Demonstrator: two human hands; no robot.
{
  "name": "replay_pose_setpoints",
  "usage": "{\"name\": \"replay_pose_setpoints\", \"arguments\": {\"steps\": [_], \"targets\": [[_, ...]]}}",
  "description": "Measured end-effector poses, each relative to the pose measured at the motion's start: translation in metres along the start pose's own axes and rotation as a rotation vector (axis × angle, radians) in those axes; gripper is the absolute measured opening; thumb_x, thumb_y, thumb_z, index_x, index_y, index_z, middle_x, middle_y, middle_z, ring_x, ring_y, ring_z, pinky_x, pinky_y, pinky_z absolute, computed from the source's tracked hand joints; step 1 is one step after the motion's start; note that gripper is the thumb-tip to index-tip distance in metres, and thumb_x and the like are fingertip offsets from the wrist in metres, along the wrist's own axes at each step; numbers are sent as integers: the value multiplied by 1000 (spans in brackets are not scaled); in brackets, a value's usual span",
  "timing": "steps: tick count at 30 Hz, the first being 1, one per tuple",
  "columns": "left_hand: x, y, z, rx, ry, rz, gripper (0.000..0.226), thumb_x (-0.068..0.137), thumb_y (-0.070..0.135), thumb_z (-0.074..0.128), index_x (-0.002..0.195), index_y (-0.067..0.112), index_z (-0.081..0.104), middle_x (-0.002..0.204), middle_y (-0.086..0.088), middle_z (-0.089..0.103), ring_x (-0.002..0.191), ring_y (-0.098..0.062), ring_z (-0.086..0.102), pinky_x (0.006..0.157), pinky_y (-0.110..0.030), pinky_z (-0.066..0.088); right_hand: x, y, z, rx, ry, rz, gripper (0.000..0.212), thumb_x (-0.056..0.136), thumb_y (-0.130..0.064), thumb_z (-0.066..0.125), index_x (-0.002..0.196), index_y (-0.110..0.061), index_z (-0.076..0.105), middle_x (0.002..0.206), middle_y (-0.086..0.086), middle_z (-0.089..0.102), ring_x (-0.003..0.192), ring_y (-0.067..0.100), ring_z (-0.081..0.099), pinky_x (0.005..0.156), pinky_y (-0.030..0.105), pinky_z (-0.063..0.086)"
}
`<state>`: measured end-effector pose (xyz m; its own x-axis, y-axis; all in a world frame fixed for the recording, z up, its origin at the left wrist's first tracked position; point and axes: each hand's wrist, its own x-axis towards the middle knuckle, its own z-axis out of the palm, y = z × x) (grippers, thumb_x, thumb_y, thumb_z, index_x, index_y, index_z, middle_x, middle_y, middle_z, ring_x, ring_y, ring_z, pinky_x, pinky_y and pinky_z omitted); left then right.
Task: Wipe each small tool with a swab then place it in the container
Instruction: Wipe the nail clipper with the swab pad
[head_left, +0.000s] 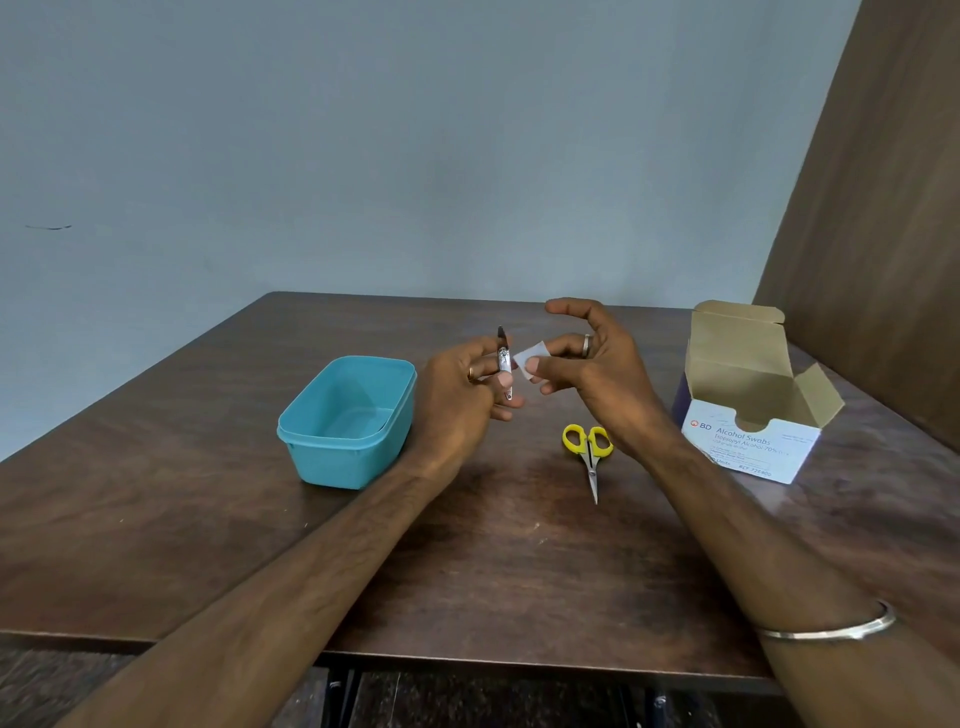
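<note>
Bare forearms reach in from the near edge of the dark brown wooden desk (208, 467), the right one wearing a thin silver bangle (831, 631). Left hand (457, 400) holds a small silver nail clipper (504, 361) upright, fingers (506, 382) curled round its lower half so the dark tip stands free above them. Right hand (597, 374) pinches a small white square swab (530, 358) between thumb and a finger, with the forefinger raised and loosely arched; the swab sits just beside the clipper, and whether it touches the metal I cannot tell. To wipe well, I judge the swab should be folded round the clipper and drawn along its length while the left hand turns it, shifting the grip so covered parts get cleaned too. Ahead and left stands the open teal plastic container (348, 457), holding nothing visible. Yellow-handled small steel scissors (589, 452) lie on the desk under the right wrist, apparently unwiped, near an opened white cardboard box of alcohol swabs (753, 447).
</note>
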<state>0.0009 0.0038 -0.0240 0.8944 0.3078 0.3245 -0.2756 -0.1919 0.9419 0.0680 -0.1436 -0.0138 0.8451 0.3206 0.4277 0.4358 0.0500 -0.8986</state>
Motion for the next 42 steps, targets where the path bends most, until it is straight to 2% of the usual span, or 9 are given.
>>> {"name": "replay_pose_setpoints", "arguments": {"steps": [6, 12, 21, 26, 34, 39, 42], "targets": [[0, 0, -1, 14, -19, 14, 42, 94, -1, 57, 130, 18, 59, 107, 2, 69, 71, -15, 74, 60, -29, 61, 1, 0, 2, 2, -22, 14, 61, 79, 10, 74, 132, -11, 50, 86, 19, 75, 74, 21, 71, 67, 39, 59], [-1, 0, -1, 43, -25, 38, 41, 93, 2, 59, 129, 22, 60, 113, 0, 71, 72, -15, 74, 62, -34, 61, 0, -2, 1, 8, -24, 9, 61, 79, 10, 74, 132, -11, 51, 87, 21, 75, 74, 23, 70, 68, 39, 59], [-1, 3, -1, 115, -28, 54, 45, 92, 4, 61, 133, 22, 55, 107, 1, 73, 70, -15, 73, 60, -36, 61, 0, 2, 1, -32, -75, 18, 62, 78, 9, 76, 131, -16, 56, 86, 18, 74, 75, 25, 69, 69, 41, 60], [-3, 3, 0, 137, -57, 43, 39, 93, 2, 60, 128, 18, 60, 102, 3, 72, 70, -17, 73, 61, -38, 60, -1, -1, 0, -16, -36, 3, 62, 78, 9, 76, 131, -13, 54, 83, 17, 75, 72, 24, 69, 69, 41, 59], [-1, -2, -1, 155, -46, 49, 39, 92, 5, 62, 129, 18, 61, 114, -1, 72, 71, -17, 73, 64, -43, 61, -1, -1, 1, -51, -87, 28, 63, 77, 9, 76, 131, -15, 55, 87, 23, 74, 75, 30, 71, 70, 41, 59], [-1, -1, 0, 175, -75, 41, 38, 93, 4, 61, 128, 19, 61, 115, 0, 71, 69, -17, 73, 63, -42, 61, -1, -2, -1, -28, -22, 16, 63, 78, 8, 76, 131, -15, 54, 86, 20, 74, 74, 28, 71, 69, 40, 60], [-2, 0, 0, 168, -73, 42, 38, 93, 4, 61, 128, 17, 61, 116, -1, 71, 69, -17, 73, 63, -43, 61, -1, -2, -1, -25, -36, 35, 64, 78, 9, 76, 132, -15, 54, 84, 17, 75, 73, 26, 72, 70, 41, 60]]}}
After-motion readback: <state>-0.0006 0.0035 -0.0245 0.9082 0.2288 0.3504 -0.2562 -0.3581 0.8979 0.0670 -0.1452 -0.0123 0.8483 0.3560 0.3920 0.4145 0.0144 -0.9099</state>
